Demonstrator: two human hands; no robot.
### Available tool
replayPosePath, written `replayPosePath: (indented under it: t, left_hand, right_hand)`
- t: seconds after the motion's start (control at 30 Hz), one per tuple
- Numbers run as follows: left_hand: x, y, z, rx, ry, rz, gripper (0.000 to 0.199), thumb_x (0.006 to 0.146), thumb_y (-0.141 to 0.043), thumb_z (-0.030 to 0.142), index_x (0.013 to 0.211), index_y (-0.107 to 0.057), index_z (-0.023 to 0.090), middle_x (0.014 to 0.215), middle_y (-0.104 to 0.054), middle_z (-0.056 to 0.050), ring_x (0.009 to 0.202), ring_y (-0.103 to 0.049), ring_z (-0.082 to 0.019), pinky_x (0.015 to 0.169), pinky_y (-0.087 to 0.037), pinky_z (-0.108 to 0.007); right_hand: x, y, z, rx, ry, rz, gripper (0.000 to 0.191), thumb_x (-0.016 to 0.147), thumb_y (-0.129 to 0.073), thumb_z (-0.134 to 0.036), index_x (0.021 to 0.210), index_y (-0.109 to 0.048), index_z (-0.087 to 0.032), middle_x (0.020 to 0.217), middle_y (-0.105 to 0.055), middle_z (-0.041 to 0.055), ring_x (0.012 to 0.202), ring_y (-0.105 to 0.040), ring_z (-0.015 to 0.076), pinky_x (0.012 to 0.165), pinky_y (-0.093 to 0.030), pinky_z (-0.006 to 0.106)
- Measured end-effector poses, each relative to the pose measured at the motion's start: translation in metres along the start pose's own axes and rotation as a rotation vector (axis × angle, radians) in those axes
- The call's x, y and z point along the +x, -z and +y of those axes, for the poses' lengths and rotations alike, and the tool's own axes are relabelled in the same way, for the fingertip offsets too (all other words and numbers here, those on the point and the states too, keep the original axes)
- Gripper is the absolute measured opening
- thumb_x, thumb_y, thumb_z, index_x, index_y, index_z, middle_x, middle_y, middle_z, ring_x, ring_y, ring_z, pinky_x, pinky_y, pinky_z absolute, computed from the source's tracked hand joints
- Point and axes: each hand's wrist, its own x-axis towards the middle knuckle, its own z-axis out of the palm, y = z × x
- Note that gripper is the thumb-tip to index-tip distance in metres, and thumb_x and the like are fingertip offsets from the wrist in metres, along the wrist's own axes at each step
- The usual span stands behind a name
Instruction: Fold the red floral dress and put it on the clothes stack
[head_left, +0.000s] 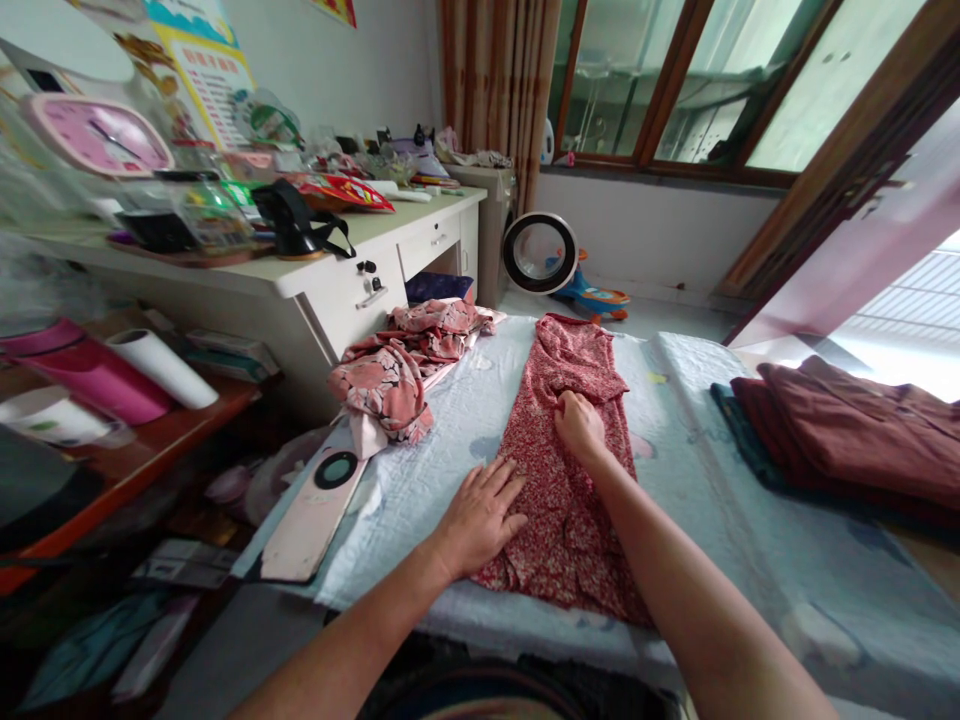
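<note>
A red garment [559, 500] with a small white pattern lies lengthwise on the cloth-covered table in front of me. Its kind is hard to make out; the far end is folded and bunched. My left hand [484, 510] rests flat on its left edge, fingers stretched out. Farther up, near the middle, my right hand [581, 425] has its fingers curled closed on the fabric, where creases gather around them.
Pink patterned fabric [397, 370] lies crumpled at the left, beside a pale flat board [319, 515] with a dark ring. Folded clothes [862, 420] are stacked at the right. A light blue cloth [697, 520] covers the table. A cluttered white desk [375, 235] stands behind.
</note>
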Motion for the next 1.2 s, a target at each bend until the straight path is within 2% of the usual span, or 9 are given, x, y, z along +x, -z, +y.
replayPosePath:
  t: [0.2,0.37,0.43,0.53,0.63,0.73,0.9,1.03,1.2]
  left_hand:
    - [-0.006,0.007,0.0,-0.155,-0.035,-0.018,0.032,0.099,-0.044,0.029,0.125,-0.063,0.026,0.145,-0.054,-0.005,0.142,-0.036,-0.024,0.118,-0.022,-0.051]
    - [-0.009,0.016,0.01,-0.3,-0.108,-0.076,0.033,0.097,-0.045,0.02,0.12,-0.067,0.03,0.133,-0.063,-0.002,0.137,-0.044,-0.022,0.12,-0.007,-0.056]
    - [-0.01,0.019,0.018,-0.369,-0.157,-0.115,0.034,0.096,-0.047,0.018,0.121,-0.066,0.029,0.129,-0.066,-0.002,0.131,-0.051,-0.021,0.121,-0.007,-0.053]
    - [-0.013,0.023,0.032,-0.494,-0.216,-0.184,0.034,0.095,-0.048,0.02,0.122,-0.066,0.027,0.121,-0.07,-0.002,0.117,-0.06,-0.019,0.118,-0.024,-0.044]
    - [-0.015,0.024,0.041,-0.686,-0.224,-0.236,0.033,0.095,-0.047,0.022,0.122,-0.066,0.022,0.119,-0.071,-0.004,0.11,-0.064,-0.018,0.103,-0.044,-0.032]
    - [-0.012,0.023,0.04,-0.784,-0.207,-0.155,0.032,0.095,-0.046,0.021,0.12,-0.067,0.02,0.119,-0.07,-0.004,0.109,-0.064,-0.017,0.099,-0.047,-0.029]
    - [0.003,0.011,0.018,-0.438,-0.146,0.084,0.031,0.094,-0.045,0.018,0.114,-0.068,0.019,0.125,-0.067,-0.007,0.119,-0.059,-0.02,0.11,-0.041,-0.036]
    - [0.003,0.0,0.003,-0.107,-0.128,0.037,0.034,0.093,-0.053,0.026,0.124,-0.063,0.016,0.141,-0.057,-0.012,0.135,-0.047,-0.026,0.117,-0.033,-0.045]
    - [-0.006,-0.003,0.004,0.046,-0.114,-0.017,0.048,0.094,-0.054,0.042,0.136,-0.055,0.017,0.151,-0.046,-0.013,0.142,-0.038,-0.028,0.119,-0.027,-0.048]
  right_hand:
    - [-0.024,0.006,0.005,-0.045,0.064,-0.059,0.027,0.088,-0.054,-0.024,0.114,-0.061,-0.018,0.114,-0.062,0.0124,0.105,-0.058,0.0235,0.087,-0.041,0.029]
    - [-0.056,0.018,0.009,0.033,0.181,-0.162,0.014,0.087,-0.054,-0.02,0.096,-0.065,-0.019,0.094,-0.067,0.0057,0.088,-0.059,0.0177,0.079,-0.039,0.024]
    - [-0.07,0.023,0.011,0.087,0.204,-0.201,0.012,0.086,-0.055,-0.02,0.092,-0.066,-0.019,0.085,-0.067,0.003,0.08,-0.059,0.0157,0.073,-0.038,0.023]
    - [-0.09,0.029,0.012,0.172,0.216,-0.203,0.012,0.085,-0.057,-0.019,0.091,-0.067,-0.019,0.079,-0.067,0.0012,0.072,-0.057,0.014,0.067,-0.035,0.023]
    - [-0.109,0.033,0.012,0.262,0.226,-0.191,0.012,0.084,-0.057,-0.02,0.091,-0.066,-0.019,0.077,-0.066,0.0003,0.069,-0.057,0.0132,0.063,-0.034,0.022]
    - [-0.125,0.035,0.011,0.324,0.193,-0.19,0.015,0.084,-0.057,-0.024,0.098,-0.064,-0.02,0.072,-0.064,-0.0016,0.064,-0.056,0.013,0.06,-0.032,0.022]
    - [-0.141,0.035,0.012,0.297,0.168,-0.21,0.035,0.078,-0.063,-0.022,0.113,-0.061,-0.018,0.075,-0.064,-0.0004,0.067,-0.055,0.0146,0.061,-0.032,0.023]
    - [-0.146,0.031,0.016,0.332,0.181,-0.166,0.037,0.076,-0.058,-0.01,0.112,-0.062,-0.016,0.08,-0.063,0.0004,0.072,-0.054,0.0146,0.067,-0.035,0.023]
    - [-0.155,0.034,0.014,0.343,0.277,-0.142,0.026,0.078,-0.056,-0.005,0.097,-0.068,-0.018,0.09,-0.058,0.0032,0.087,-0.053,0.0159,0.081,-0.039,0.024]
